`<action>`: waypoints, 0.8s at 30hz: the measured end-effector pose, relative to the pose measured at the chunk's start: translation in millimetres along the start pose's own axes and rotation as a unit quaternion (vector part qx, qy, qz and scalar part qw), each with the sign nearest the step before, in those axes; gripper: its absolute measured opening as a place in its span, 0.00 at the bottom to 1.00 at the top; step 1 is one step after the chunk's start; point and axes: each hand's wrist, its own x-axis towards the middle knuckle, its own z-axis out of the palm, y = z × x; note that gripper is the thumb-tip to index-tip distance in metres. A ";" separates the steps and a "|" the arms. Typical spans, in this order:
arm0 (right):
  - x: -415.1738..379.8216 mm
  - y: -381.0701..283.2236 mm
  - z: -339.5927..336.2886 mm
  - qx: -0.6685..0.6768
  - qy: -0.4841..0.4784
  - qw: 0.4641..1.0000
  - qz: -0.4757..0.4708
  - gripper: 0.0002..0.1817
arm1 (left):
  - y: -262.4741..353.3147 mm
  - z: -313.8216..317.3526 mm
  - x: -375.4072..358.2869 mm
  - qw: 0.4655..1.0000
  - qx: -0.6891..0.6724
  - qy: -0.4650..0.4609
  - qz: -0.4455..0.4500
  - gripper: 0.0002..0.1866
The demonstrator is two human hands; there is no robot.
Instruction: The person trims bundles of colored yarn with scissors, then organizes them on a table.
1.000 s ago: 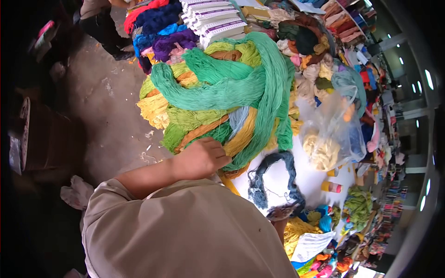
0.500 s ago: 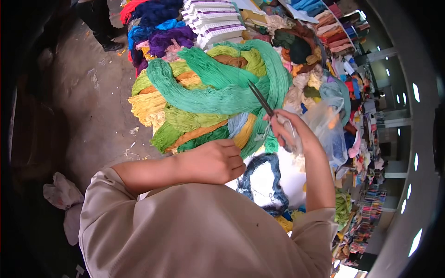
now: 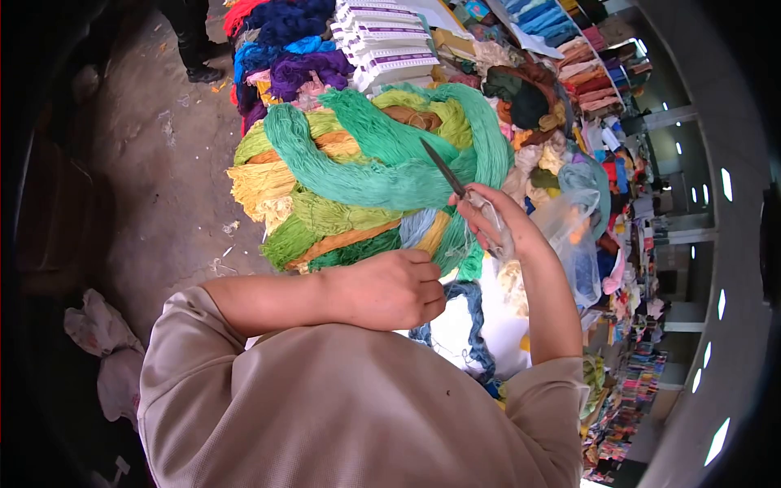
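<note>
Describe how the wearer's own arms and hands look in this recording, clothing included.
The left hand and right hand are bare, with no gloves or wristwatch showing. Both forearms are uncovered below the loose, short sleeves of a plain greyish-beige shirt, which has a tiny dark speck on it.

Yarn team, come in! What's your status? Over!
Right hand gripping scissors, blades over green yarn skeins. Left hand curled, contents hidden. Clear plastic bag beside right forearm. Over.
</note>
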 end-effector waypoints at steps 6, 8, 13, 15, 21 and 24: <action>-44.5 66.3 -5.0 0.270 0.059 0.935 -0.223 0.29 | 2.7 31.2 -10.5 0.963 -0.180 -0.147 -0.134 0.07; -71.2 106.5 -9.7 0.311 0.032 0.912 -0.266 0.41 | 3.1 59.7 -15.5 0.924 -0.236 -0.237 -0.183 0.06; -159.0 221.8 42.0 0.505 0.106 0.821 -0.244 0.42 | 19.1 194.6 -74.7 0.862 -0.240 -0.419 -0.157 0.10; -190.7 273.7 80.5 0.605 0.189 0.760 -0.144 0.42 | 21.7 213.3 -91.6 0.818 -0.148 -0.546 -0.100 0.11; -270.1 335.9 186.2 0.670 0.236 0.665 -0.231 0.34 | 108.2 229.4 46.5 0.729 -0.474 -0.403 -0.287 0.27; -304.2 351.1 209.0 0.634 0.284 0.694 -0.188 0.22 | 168.0 293.3 61.3 0.633 -0.609 -0.416 -0.234 0.41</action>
